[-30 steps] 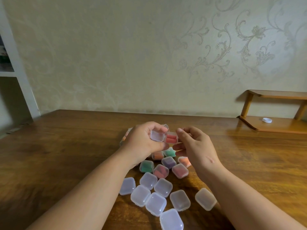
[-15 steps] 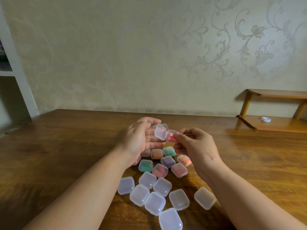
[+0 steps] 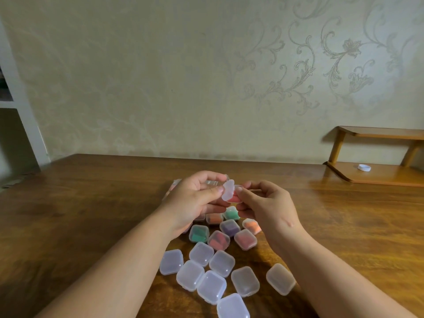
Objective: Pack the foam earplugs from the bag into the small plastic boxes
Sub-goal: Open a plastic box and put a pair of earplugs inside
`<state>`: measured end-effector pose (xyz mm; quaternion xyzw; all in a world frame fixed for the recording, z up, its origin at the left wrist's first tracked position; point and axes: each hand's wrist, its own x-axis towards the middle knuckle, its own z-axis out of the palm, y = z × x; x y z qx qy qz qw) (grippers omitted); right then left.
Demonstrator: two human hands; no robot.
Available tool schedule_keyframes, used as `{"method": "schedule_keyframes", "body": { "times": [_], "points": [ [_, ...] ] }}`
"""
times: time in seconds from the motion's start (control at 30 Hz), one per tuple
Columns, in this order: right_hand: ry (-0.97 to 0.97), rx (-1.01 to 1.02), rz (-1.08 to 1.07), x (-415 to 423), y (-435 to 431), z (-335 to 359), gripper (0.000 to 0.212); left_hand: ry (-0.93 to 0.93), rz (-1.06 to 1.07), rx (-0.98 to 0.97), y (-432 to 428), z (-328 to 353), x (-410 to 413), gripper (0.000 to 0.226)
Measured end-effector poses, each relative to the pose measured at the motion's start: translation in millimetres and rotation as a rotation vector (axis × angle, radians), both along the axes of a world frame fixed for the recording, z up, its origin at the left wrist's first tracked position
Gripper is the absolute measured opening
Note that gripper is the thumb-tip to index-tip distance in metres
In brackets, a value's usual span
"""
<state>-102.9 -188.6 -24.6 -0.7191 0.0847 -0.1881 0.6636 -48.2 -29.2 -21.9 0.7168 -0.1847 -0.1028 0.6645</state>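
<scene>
Above the filled boxes [image 3: 218, 240] on the tabletop [image 3: 91, 203], the left hand [image 3: 195, 200] and right hand [image 3: 266, 205] hold a box [image 3: 229, 191], half open, red earplugs [image 3: 232, 199] inside. Curled fingers [image 3: 250, 185] pinch its lid and base. Empty boxes [image 3: 211, 286] lie just nearer than the filled boxes.

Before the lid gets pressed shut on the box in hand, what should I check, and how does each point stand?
1. Grip: the left hand and right hand both pinch the held box: ok.
2. Contents: red earplugs show inside: ok.
3. Number of earplugs inside: cannot tell.
4. Lid closed: it stands tilted open: not ok.
5. Place to set it down: bare table beside the filled boxes: ok.
6. Empty boxes for the next round lie near the forearms: ok.
</scene>
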Motion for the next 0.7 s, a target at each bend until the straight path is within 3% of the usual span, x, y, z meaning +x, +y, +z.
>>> {"method": "schedule_keyframes", "body": {
  "times": [0.13, 0.3, 0.47, 0.6, 0.7],
  "points": [
    [-0.009, 0.035, 0.035, -2, 0, 0, 0.009, -0.026, 0.013, 0.004, 0, -1, 0, 0.024],
    [-0.024, 0.06, 0.077, -5, 3, 3, 0.031, -0.116, 0.074, 0.055, 2, 1, -1, 0.029],
    [-0.015, -0.106, 0.082, -8, 5, 6, 0.007, -0.167, 0.076, 0.08, 1, 4, -3, 0.026],
    [-0.068, -0.108, -0.061, -5, -3, 10, 0.009, -0.139, 0.168, -0.01, 2, 7, -2, 0.01],
    [-0.064, -0.121, -0.092, -4, -7, 8, 0.01, -0.149, 0.252, -0.024, 5, 7, 3, 0.015]
  ]
}}
